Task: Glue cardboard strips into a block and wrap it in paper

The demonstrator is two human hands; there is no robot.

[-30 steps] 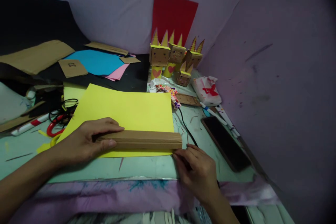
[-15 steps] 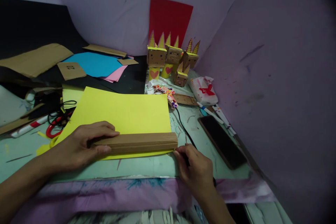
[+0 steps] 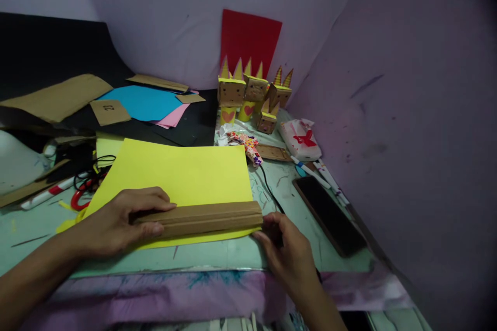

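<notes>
A long folded cardboard strip lies along the near edge of a yellow paper sheet. My left hand grips its left end, fingers over the far side and thumb on the near side. At the right end, my right hand has curled fingers; the index fingertip touches the strip's end and the thumb lies lower, by the paper's near right corner. The strip's left tip is hidden under my left hand.
A phone lies to the right, beside markers and a white packet. Behind the sheet are a patterned glue gun with a black cord and several cardboard figures. Red-handled scissors and cardboard pieces are at left.
My right thumb and index finger have moved slightly apart at the strip's right end. My left hand keeps its grip. The whole view has shifted a little.
</notes>
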